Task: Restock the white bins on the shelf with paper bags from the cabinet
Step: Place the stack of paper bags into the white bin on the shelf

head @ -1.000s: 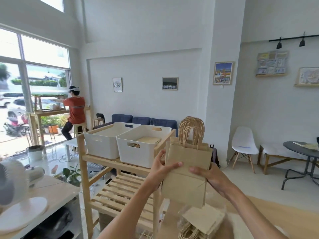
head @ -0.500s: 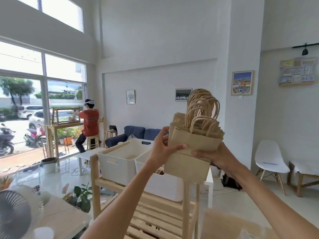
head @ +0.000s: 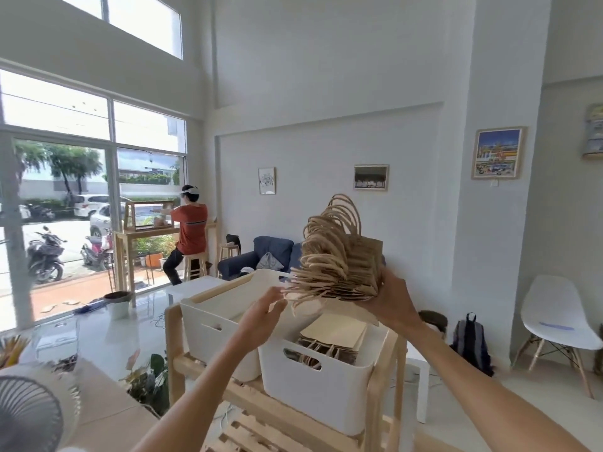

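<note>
A thick stack of brown paper bags (head: 346,265) with twisted handles fans out above the shelf, tilted to the left. My right hand (head: 393,301) grips the stack from its right side. My left hand (head: 262,316) has its fingers at the handle loops on the stack's left edge. Below, two white bins stand side by side on the wooden shelf (head: 381,380). The right bin (head: 329,396) holds flat paper bags. The left bin (head: 208,321) has its inside hidden from view.
A desk fan (head: 29,409) sits on a counter at the lower left. A potted plant (head: 148,380) stands beside the shelf. A person (head: 191,230) sits on a stool at the window. A white chair (head: 558,324) and a backpack (head: 471,344) are on the right.
The stack has tipped over to the left and fanned out above the right bin. My left hand has slid from the stack's front to its handle side. The view has come closer to the shelf.
</note>
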`<state>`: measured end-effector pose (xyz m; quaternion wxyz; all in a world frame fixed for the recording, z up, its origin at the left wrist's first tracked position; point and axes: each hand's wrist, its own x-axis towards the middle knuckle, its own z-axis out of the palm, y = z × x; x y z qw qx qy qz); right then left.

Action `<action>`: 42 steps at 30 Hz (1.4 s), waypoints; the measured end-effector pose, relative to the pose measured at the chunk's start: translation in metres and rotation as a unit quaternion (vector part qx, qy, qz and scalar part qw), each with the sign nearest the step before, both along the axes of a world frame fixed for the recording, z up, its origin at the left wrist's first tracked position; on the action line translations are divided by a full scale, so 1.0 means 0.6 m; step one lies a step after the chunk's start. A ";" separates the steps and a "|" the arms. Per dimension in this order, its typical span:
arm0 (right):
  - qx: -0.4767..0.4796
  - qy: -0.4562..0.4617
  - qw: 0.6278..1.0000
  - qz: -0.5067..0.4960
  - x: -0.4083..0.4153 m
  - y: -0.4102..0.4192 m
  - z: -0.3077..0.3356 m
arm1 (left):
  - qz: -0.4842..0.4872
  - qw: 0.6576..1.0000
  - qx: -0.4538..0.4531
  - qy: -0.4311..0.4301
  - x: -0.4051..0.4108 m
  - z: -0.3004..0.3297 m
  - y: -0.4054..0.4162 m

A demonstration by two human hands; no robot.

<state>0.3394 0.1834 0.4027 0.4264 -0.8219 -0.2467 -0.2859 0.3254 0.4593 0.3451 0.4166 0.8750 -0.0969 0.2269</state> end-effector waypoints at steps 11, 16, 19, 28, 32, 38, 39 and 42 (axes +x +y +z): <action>-0.178 0.075 0.977 0.095 0.136 0.015 -0.059 | 0.068 0.984 0.123 0.114 0.069 -0.016 0.055; -0.280 0.095 0.952 0.080 0.145 0.021 -0.064 | 0.109 0.980 0.165 0.000 0.043 -0.036 0.048; -0.334 0.135 0.930 0.073 0.156 0.020 -0.070 | 0.067 0.986 0.137 -0.070 0.017 -0.045 0.048; -0.473 0.203 0.858 -0.002 0.184 0.018 -0.073 | 0.044 0.932 0.282 -0.224 -0.042 -0.111 0.076; -0.257 0.403 0.870 0.123 0.154 -0.006 -0.027 | 0.058 0.933 0.274 -0.227 -0.037 -0.116 0.076; 0.088 0.530 0.838 0.097 0.097 0.017 -0.003 | 0.056 0.935 0.266 -0.228 -0.028 -0.123 0.072; 0.122 0.548 0.824 0.079 0.100 0.026 -0.014 | 0.055 0.935 0.263 -0.232 -0.027 -0.124 0.071; 0.123 0.589 0.799 0.020 0.124 0.056 -0.052 | 0.056 0.936 0.255 -0.237 -0.027 -0.126 0.068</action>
